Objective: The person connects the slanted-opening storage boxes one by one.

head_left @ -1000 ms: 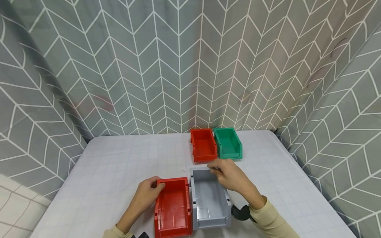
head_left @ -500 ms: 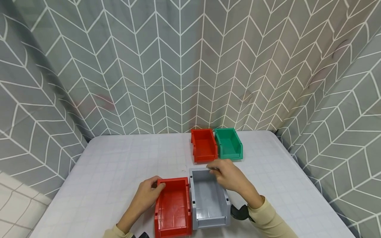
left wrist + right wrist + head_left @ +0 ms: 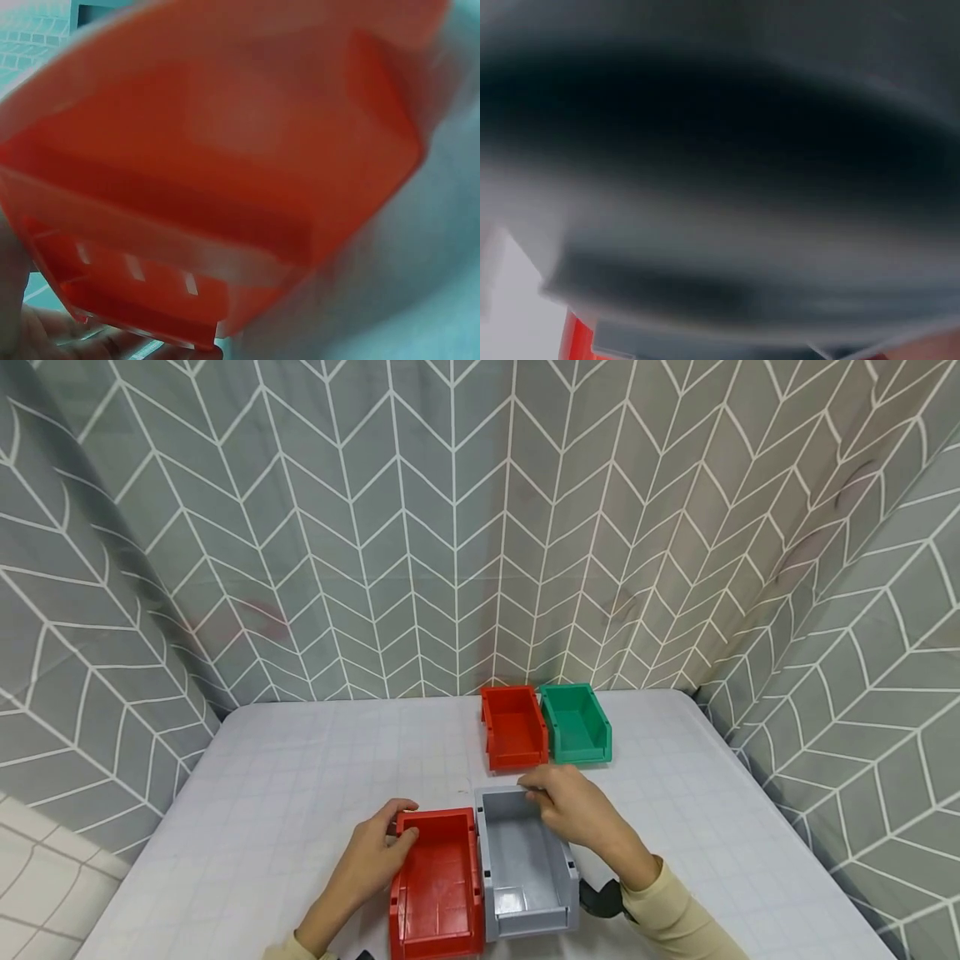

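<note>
Apart, hands (image 3: 371, 853) (image 3: 576, 807) round bin rims (image 3: 450, 813) (image 3: 495, 792)

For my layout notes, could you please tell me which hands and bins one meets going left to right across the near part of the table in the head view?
Left hand → near red bin → grey bin → right hand.

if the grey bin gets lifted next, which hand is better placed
Probably the right hand: it grips the grey bin at its back rim, while the left hand holds the near red bin by its back left corner.
</note>
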Demonstrator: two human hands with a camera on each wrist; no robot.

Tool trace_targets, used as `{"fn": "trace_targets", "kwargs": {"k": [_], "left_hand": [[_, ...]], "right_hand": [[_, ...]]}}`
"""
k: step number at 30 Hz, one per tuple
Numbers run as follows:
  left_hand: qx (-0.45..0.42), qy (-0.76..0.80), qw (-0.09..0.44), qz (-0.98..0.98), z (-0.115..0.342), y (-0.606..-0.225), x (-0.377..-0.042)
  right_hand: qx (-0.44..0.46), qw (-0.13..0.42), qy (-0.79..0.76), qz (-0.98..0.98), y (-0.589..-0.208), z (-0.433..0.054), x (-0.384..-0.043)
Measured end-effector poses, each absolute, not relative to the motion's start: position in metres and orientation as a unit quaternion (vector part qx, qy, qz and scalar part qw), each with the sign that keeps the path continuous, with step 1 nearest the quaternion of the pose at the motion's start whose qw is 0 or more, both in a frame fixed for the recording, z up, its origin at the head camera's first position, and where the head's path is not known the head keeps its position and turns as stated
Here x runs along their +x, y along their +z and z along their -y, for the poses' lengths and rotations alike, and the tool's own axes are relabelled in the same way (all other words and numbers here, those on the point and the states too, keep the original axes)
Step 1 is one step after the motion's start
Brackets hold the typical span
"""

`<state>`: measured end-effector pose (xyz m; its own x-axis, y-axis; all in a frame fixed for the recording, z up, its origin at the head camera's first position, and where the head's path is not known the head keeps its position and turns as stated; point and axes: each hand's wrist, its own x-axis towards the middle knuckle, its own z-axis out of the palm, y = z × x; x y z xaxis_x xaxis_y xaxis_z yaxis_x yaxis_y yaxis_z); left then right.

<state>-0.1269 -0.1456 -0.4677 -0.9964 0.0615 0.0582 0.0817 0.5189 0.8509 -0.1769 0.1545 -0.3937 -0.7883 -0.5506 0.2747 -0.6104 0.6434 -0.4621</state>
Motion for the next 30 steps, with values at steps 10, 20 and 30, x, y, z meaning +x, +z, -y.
{"fn": "trace_targets", "kwargs": {"k": [10, 20, 30], "left_hand": [[-0.104, -0.475, 0.003, 0.874, 0.147, -0.47, -0.117], [-0.1, -0.498, 0.067, 0.859, 0.15, -0.476, -0.105], [-0.067, -0.5, 0.068, 0.861, 0.145, -0.475, -0.102]], "right_hand": [[0.323, 0.054, 0.268, 0.906, -0.397, -0.155, -0.177], [0.332, 0.079, 0.298, 0.891, -0.395, -0.157, -0.167], [0.343, 0.033, 0.241, 0.907, -0.402, -0.145, -0.136]]}}
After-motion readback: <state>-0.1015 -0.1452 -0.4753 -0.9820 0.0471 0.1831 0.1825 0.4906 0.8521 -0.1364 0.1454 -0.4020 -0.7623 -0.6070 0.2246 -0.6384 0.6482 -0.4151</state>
